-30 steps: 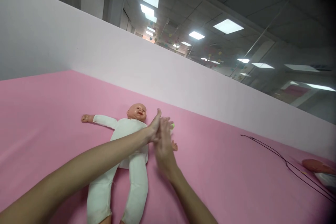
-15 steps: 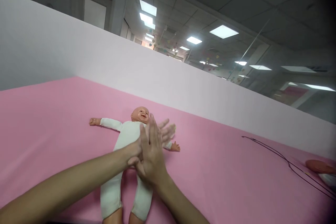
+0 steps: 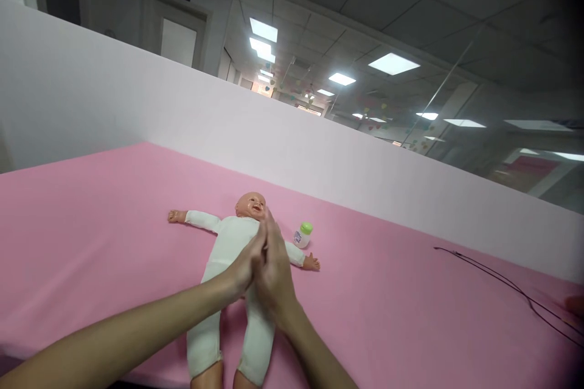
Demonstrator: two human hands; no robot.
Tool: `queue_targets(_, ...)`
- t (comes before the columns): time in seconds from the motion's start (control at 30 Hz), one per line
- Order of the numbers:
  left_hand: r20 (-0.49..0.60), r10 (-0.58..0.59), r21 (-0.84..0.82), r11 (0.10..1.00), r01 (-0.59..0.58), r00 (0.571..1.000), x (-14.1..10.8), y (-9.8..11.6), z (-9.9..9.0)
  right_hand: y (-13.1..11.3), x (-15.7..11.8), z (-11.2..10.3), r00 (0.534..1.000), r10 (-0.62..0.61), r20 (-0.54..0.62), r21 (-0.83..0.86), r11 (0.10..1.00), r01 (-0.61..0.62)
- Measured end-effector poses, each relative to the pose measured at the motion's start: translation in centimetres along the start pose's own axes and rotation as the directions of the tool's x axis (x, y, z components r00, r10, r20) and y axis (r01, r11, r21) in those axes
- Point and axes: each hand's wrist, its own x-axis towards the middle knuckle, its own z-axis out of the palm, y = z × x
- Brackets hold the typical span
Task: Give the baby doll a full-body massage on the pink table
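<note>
My left hand and my right hand meet palm to palm above the doll's body, fingers stretched out and pointing up. Neither appears to hold anything, though the space between the palms is hidden. Beneath them a baby doll lies on its back in a white cloth suit, arms spread, head toward the wall. My hands and forearms cover part of its belly and one side of its chest. Beside the doll's arm at right stands a small clear jar with a green lid.
A pink padded surface carries the doll, with a pale wall along its back. Thin black cords run along the right side. A reddish object is cut off at the right edge.
My hands were crossed with fingers spread; now the palms lie together with the fingers aligned. The green-lidded jar, mostly hidden before, now shows fully. The camera view has shifted slightly.
</note>
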Motion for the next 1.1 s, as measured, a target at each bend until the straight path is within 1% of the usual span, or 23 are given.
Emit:
queue_targets(0.03,-0.029,0.064,0.165,0.985,-0.059,0.998,-0.4,-0.2,-0.9,0.8,0.4,-0.2,0.998,0.066,0.008,0.013,0.998,-0.066)
queue_targets(0.07,-0.042,0.129,0.36,0.927,-0.105,0.991,-0.8,-0.5,-2.2,1.7,0.5,-0.3,0.99,0.136,0.034,0.008,0.991,-0.136)
queue_targets(0.1,-0.032,0.18,0.558,0.819,-0.132,0.983,-1.1,-0.8,-3.6,2.7,0.3,-0.3,0.977,0.195,0.082,-0.016,0.981,-0.194)
queue_targets(0.13,-0.02,0.191,0.713,0.691,-0.119,0.981,-1.3,-1.2,-5.1,3.7,-0.1,0.0,0.961,0.234,0.147,-0.051,0.972,-0.229)
queue_targets(0.17,-0.01,0.161,0.822,0.564,-0.083,0.987,-1.5,-1.7,-6.5,4.5,-0.8,0.5,0.941,0.261,0.214,-0.087,0.965,-0.247)
queue_targets(0.2,0.007,0.106,0.891,0.451,-0.054,0.994,-1.7,-2.3,-7.8,5.2,-1.6,1.0,0.922,0.273,0.276,-0.113,0.961,-0.251)
queue_targets(0.23,0.033,0.06,0.935,0.351,-0.052,0.998,-1.8,-3.0,-8.7,5.7,-2.4,1.5,0.905,0.272,0.327,-0.126,0.962,-0.244)
queue_targets(0.27,0.075,0.022,0.96,0.27,-0.078,0.997,-1.9,-3.6,-9.2,5.9,-2.9,2.0,0.892,0.266,0.365,-0.131,0.964,-0.233)
queue_targets(0.3,0.129,0.0,0.969,0.21,-0.126,0.992,-2.0,-4.0,-9.4,6.1,-3.2,2.3,0.885,0.253,0.39,-0.13,0.967,-0.219)
queue_targets(0.37,0.219,-0.014,0.965,0.149,-0.215,0.976,-1.9,-4.6,-8.9,6.2,-2.9,2.5,0.878,0.208,0.43,-0.111,0.978,-0.177)
queue_targets(0.43,0.238,-0.032,0.964,0.132,-0.232,0.971,-1.2,-4.6,-7.9,6.6,-1.7,2.4,0.878,0.165,0.45,-0.066,0.986,-0.151)
queue_targets(0.5,0.187,-0.046,0.975,0.132,-0.18,0.981,0.1,-4.5,-7.4,7.3,-0.2,2.4,0.884,0.16,0.439,-0.032,0.986,-0.162)
queue_targets(0.53,0.153,-0.048,0.98,0.137,-0.145,0.987,0.9,-4.4,-7.3,7.9,0.4,2.5,0.89,0.185,0.417,-0.028,0.981,-0.191)
queue_targets(0.63,0.042,-0.026,0.985,0.169,-0.037,0.999,3.1,-4.5,-8.5,9.6,1.5,3.2,0.9,0.299,0.316,-0.046,0.953,-0.3)
queue_targets(0.73,-0.074,-0.045,0.967,0.241,0.083,0.996,4.1,-4.6,-10.8,11.0,1.2,3.7,0.897,0.369,0.244,-0.048,0.928,-0.368)
queue_targets(0.8,-0.113,-0.086,0.944,0.302,0.134,0.99,3.7,-4.7,-12.4,11.3,0.3,3.6,0.886,0.396,0.24,-0.045,0.916,-0.398)
queue_targets(0.87,-0.104,-0.115,0.927,0.349,0.138,0.988,2.6,-4.8,-13.6,10.9,-0.8,3.2,0.863,0.429,0.266,-0.041,0.9,-0.435)
queue_targets(0.93,-0.074,-0.135,0.923,0.367,0.119,0.988,1.2,-4.8,-14.1,10.0,-2.0,2.8,0.843,0.447,0.3,-0.046,0.889,-0.456)
queue_targets(1.0,-0.041,-0.154,0.93,0.355,0.094,0.987,-0.2,-4.5,-13.7,8.6,-2.8,2.4,0.843,0.43,0.324,-0.072,0.899,-0.431)
queue_targets(1.1,0.068,-0.164,0.949,0.315,-0.013,0.984,-1.5,-3.8,-11.5,6.7,-2.9,2.2,0.871,0.319,0.373,-0.083,0.947,-0.312)
